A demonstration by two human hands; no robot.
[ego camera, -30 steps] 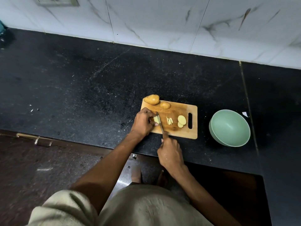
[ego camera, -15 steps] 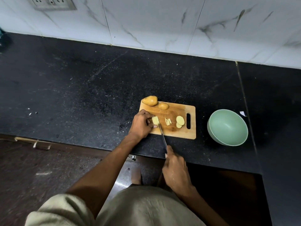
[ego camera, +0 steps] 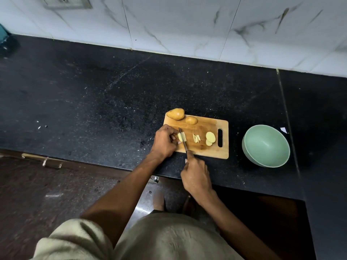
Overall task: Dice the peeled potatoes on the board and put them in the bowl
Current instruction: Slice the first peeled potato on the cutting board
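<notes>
- At the board's left end, I see the potato piece (ego camera: 181,137) lying flat on the cutting board (ego camera: 204,150), pinned by the curled fingers of the left hand (ego camera: 165,140), which pinch it from the left.
- I read the knife (ego camera: 183,140) as crossing the piece, blade running near-to-far, tip pointing away from me; the cut line lies just right of the left fingertips.
- My right hand (ego camera: 196,177) is closed round the knife handle, nearer to me than the piece and just off the board's near edge.
- To the right on the board lie thin strips (ego camera: 196,138), then round slices (ego camera: 210,138) beside the handle slot; none are diced yet, I judge.
- Two whole potatoes (ego camera: 176,113) sit at the far left corner, the larger overhanging the edge.
- Well right of the board on the worktop (ego camera: 93,102), the green bowl (ego camera: 265,145) holds nothing.
</notes>
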